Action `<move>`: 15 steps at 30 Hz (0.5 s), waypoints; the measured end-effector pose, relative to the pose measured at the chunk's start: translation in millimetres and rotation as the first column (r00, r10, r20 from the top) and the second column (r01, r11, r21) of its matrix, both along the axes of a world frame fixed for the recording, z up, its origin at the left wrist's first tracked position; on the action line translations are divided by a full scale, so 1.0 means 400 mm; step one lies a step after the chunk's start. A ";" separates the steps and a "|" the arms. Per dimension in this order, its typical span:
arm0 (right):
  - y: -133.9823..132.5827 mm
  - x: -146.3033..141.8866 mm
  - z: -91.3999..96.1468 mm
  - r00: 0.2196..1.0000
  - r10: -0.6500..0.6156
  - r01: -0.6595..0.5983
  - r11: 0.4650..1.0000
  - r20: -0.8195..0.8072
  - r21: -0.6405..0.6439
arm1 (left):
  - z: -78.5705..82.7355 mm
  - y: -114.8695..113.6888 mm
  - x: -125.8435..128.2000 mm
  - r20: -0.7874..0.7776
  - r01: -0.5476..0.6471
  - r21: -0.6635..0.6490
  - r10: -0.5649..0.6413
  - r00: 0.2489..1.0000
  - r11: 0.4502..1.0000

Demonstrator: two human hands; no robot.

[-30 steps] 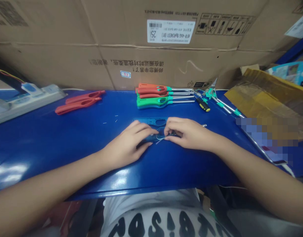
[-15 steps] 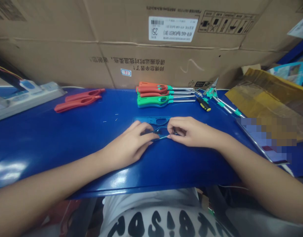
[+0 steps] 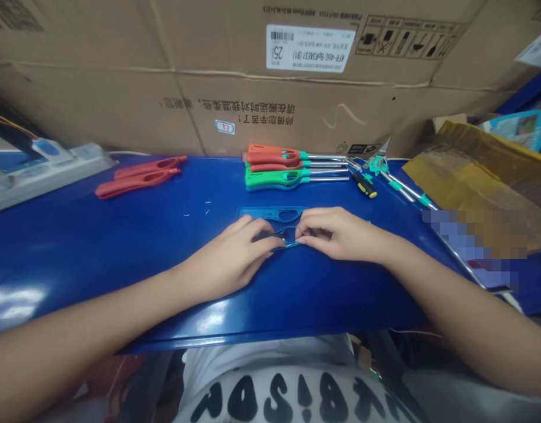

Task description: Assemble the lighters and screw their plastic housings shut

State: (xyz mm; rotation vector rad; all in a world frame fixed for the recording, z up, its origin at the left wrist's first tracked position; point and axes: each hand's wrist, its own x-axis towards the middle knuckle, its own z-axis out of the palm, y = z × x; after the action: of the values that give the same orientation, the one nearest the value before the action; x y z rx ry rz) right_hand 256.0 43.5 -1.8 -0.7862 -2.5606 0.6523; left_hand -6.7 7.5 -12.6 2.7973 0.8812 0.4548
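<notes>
In the middle of the blue table, my left hand [image 3: 235,252] is closed round one end of a blue lighter shell half [image 3: 290,230], its palm covering most of it. The fingers of my right hand [image 3: 336,234] are pinched at the shell's other end, close to my left fingertips. Small parts between the fingers are too hidden to make out. Just behind both hands lies another blue lighter shell half [image 3: 261,213], flat, with an oval trigger opening.
Several red, orange and green long-necked lighters [image 3: 274,176] lie behind, beside a black-and-yellow screwdriver [image 3: 365,185]. Red shells [image 3: 140,182] and small pins [image 3: 207,205] are left. Metal tubes [image 3: 402,191] lie right, a power strip [image 3: 54,176] far left. A cardboard box [image 3: 200,59] stands behind.
My right hand has shifted slightly left, nearer my left fingertips. My left hand keeps its place on the shell.
</notes>
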 end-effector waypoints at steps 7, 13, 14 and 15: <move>-0.001 0.000 -0.002 0.999 -0.031 0.030 0.999 0.034 0.032 | 0.006 0.002 0.002 -0.032 -0.005 0.006 0.005 0.999 1.000; 0.000 0.000 0.004 1.000 -0.021 0.021 1.000 0.017 -0.015 | 0.004 -0.001 0.000 -0.034 0.003 0.008 -0.003 0.999 1.000; 0.000 0.000 0.004 1.000 -0.018 0.018 1.000 0.015 -0.024 | 0.003 -0.001 0.000 -0.033 0.003 0.008 -0.003 0.999 1.000; 0.001 0.000 0.004 1.000 -0.016 0.016 0.999 0.013 -0.030 | 0.003 -0.001 -0.001 -0.030 0.004 0.006 -0.004 1.000 1.000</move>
State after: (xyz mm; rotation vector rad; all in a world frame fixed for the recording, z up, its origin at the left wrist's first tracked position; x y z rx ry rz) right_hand 256.1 43.7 0.0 -0.8227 -2.5585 0.6849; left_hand -6.9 7.0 -11.5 2.8179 0.8823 0.4163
